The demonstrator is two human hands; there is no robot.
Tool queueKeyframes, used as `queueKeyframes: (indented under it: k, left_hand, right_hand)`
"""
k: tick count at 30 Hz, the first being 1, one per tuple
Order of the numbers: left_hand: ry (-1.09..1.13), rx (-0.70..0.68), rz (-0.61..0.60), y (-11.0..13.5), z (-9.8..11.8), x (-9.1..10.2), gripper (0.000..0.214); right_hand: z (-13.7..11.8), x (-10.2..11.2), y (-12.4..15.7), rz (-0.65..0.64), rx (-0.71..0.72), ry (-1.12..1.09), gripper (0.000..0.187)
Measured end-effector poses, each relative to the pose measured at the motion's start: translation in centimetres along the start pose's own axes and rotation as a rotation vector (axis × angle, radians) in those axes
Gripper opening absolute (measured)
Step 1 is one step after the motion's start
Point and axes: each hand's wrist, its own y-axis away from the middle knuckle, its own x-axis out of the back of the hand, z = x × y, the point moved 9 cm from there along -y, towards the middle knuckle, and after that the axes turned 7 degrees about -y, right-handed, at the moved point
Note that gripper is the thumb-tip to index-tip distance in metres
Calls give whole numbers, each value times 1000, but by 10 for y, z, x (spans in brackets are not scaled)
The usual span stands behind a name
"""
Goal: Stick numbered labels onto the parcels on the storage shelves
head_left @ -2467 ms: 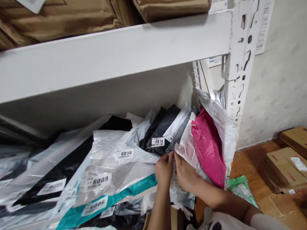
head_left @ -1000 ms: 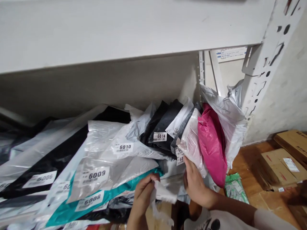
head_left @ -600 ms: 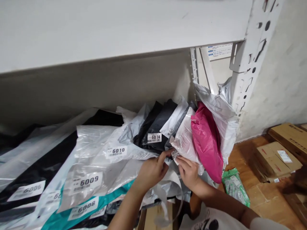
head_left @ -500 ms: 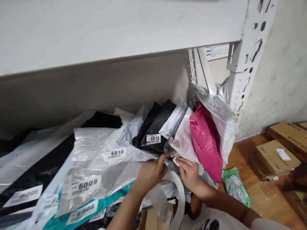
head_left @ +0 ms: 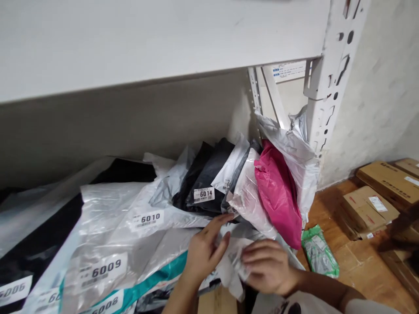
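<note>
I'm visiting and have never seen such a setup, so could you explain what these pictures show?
No machine here, just a person's left hand and right hand, both bare. Every picture comes from one camera worn on that person's head, looking forward and down. Under a white rack beam lie plastic bags, several with numbered labels such as 6014; a pink bag leans near the white post. The left hand has its index fingertip at a partly hidden label. The right hand appears to hold a crumpled, blurred pale strip. To the right, a green-edged packet and cardboard boxes lie on the floor.
</note>
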Motion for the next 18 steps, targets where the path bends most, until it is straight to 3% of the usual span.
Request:
queueKeyframes:
  k: [3,5,9,12,18]
  left_hand:
    - [212,278,51,-14,-7,4,50]
    - [264,402,109,-27,-7,6,62]
    - [349,453,116,-45,-2,-1,42]
    - [393,473,146,-39,-6,-2,37]
    - [376,477,280,-27,-11,5,35]
  right_hand:
    - [2,33,-25,264,26,-22,21]
    - [1,28,-40,243,94,16,21]
    - [14,11,-54,242,109,101,26]
    - [32,1,-56,232,-11,159,30]
    - [67,-18,-49,43,-306,170,38]
